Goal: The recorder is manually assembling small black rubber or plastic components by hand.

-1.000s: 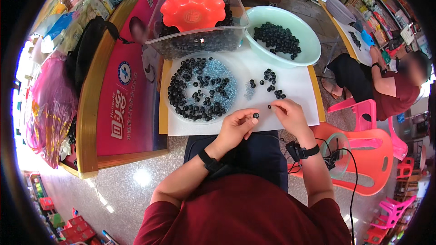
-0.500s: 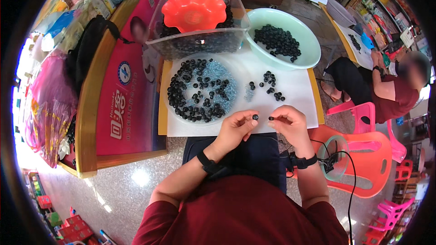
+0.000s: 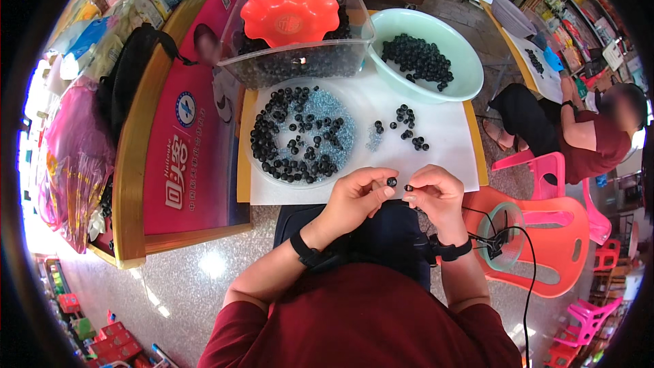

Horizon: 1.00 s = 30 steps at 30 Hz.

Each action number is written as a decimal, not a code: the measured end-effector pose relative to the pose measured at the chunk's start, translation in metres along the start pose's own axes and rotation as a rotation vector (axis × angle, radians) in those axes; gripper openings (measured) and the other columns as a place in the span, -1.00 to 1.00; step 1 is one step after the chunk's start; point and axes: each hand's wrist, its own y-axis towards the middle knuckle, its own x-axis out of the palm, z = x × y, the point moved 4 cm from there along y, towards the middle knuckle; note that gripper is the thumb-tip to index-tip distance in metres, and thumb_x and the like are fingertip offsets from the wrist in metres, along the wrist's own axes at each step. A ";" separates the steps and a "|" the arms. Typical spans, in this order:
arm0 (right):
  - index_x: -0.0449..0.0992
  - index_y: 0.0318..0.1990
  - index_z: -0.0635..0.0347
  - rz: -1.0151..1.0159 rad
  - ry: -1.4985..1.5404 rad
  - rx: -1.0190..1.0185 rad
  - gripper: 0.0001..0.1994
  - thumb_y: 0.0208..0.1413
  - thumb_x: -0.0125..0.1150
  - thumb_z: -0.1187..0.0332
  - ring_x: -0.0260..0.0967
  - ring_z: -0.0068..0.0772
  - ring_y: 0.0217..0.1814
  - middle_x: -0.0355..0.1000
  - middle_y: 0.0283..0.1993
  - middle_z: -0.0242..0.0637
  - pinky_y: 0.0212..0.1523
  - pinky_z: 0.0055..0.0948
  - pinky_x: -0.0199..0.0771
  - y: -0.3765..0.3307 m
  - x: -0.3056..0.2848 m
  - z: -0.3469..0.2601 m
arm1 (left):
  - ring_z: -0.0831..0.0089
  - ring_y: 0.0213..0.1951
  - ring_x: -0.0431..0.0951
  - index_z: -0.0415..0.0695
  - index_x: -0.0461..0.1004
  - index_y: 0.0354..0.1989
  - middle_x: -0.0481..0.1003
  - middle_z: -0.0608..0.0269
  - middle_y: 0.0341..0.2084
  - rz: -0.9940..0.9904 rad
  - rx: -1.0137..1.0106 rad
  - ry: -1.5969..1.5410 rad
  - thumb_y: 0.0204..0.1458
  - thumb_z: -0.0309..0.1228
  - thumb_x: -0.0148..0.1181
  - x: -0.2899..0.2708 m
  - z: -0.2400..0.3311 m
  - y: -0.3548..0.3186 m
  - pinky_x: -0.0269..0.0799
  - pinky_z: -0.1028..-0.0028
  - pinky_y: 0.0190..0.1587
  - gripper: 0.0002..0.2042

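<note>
My left hand pinches a round black bead between thumb and fingertips. Close by on the right, my right hand is closed on a smaller dark piece, whose kind is too small to make out. The two pieces are held a little apart over the table's near edge. Beyond my left hand, a clear round tray holds black beads and tiny pale blue beads. A loose group of finished-looking black beads lies on the white table top, beside a small patch of pale beads.
At the back stand a clear plastic bin with a red scalloped bowl and a pale green basin of black beads. A pink-panelled counter borders the left. An orange chair with a cable is at right; another person sits beyond.
Both hands have moved slightly, lower and to the right. The bead in my left hand and the piece in my right have come closer together.
</note>
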 end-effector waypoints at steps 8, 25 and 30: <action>0.54 -0.16 0.33 0.063 0.049 0.097 -0.77 0.02 0.27 0.73 0.45 -0.56 -0.38 0.44 -0.23 -0.23 -0.45 -0.62 0.50 -0.003 0.007 -0.002 | 0.74 -0.57 0.36 -0.17 0.53 0.02 0.43 0.43 -0.41 0.007 0.031 0.064 0.14 -0.57 0.22 0.000 0.004 -0.002 0.28 0.67 -0.57 -0.73; 0.59 -0.14 0.28 0.045 -0.267 -0.047 -0.76 0.01 0.34 0.65 0.47 -0.48 -0.21 0.46 -0.17 -0.24 -0.25 -0.55 0.52 0.001 0.018 -0.009 | 0.71 -0.56 0.36 -0.23 0.46 0.08 0.53 0.36 -0.33 0.069 -0.073 -0.137 0.22 -0.49 0.16 0.006 0.012 -0.004 0.26 0.67 -0.59 -0.73; 0.56 -0.11 0.31 0.031 -0.264 -0.029 -0.75 0.02 0.32 0.67 0.47 -0.46 -0.17 0.45 -0.16 -0.22 -0.21 -0.56 0.53 -0.003 0.016 -0.003 | 0.72 -0.57 0.35 -0.23 0.46 0.09 0.51 0.37 -0.35 0.067 -0.054 -0.133 0.21 -0.51 0.16 0.008 0.014 -0.005 0.24 0.68 -0.60 -0.72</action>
